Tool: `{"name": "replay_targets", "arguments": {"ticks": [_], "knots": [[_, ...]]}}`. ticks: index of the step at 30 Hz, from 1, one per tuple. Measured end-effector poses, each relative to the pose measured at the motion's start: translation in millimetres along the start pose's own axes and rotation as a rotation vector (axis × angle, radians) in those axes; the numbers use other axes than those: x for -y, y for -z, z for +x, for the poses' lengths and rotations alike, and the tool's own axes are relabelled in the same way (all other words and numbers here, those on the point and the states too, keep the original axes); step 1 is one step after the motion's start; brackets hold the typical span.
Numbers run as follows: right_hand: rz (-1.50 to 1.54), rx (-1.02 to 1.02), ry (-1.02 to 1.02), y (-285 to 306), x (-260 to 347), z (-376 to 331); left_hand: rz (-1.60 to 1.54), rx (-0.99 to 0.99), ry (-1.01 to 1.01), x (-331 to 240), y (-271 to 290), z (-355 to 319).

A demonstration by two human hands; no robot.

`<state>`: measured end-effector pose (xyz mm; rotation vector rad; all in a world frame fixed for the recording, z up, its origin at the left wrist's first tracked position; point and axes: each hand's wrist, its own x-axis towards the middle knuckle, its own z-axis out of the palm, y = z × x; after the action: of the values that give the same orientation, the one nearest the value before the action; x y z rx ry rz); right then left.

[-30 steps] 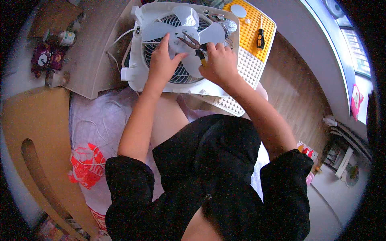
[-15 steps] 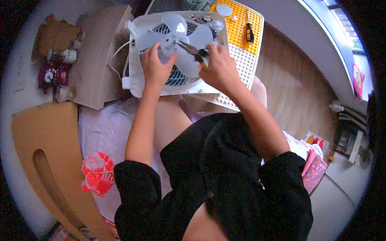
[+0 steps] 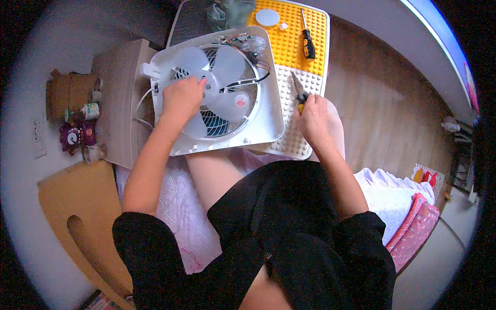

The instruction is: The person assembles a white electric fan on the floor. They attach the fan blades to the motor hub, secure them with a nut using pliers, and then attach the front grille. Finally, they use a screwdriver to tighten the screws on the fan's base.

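Observation:
A white square fan housing with its bladed side up rests at an angle on the studded board. Its pale translucent fan blade wheel lies over the round grille. My left hand is closed on a blade at the wheel's left side, its thumb close to the hub; the fingertips are hidden. To the right of the housing, my right hand grips a pair of pliers by the handles, over the white part of the board. The pliers' jaws point away from me and are apart from the fan.
A black-and-yellow screwdriver, a white disc and a small white piece lie on the board's yellow part. Loose wires sit in the housing's far corner. A wooden cabinet stands at the left.
My right hand has drawn the pliers off the hub and off to the right. My left hand has closed on a blade, and the blade wheel has turned. The view has shifted.

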<state>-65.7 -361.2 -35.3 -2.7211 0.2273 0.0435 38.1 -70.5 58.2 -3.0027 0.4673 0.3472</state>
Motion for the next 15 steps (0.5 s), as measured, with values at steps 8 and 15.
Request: {"name": "replay_targets", "arguments": {"ticks": [8,15], "knots": [[0.250,-0.201,0.171,23,39,21,-0.055,0.022,-0.063,9,1,-1],[0.665,0.004,0.441,26,96,27,-0.260,0.022,-0.078,17,-1,-6]]}}
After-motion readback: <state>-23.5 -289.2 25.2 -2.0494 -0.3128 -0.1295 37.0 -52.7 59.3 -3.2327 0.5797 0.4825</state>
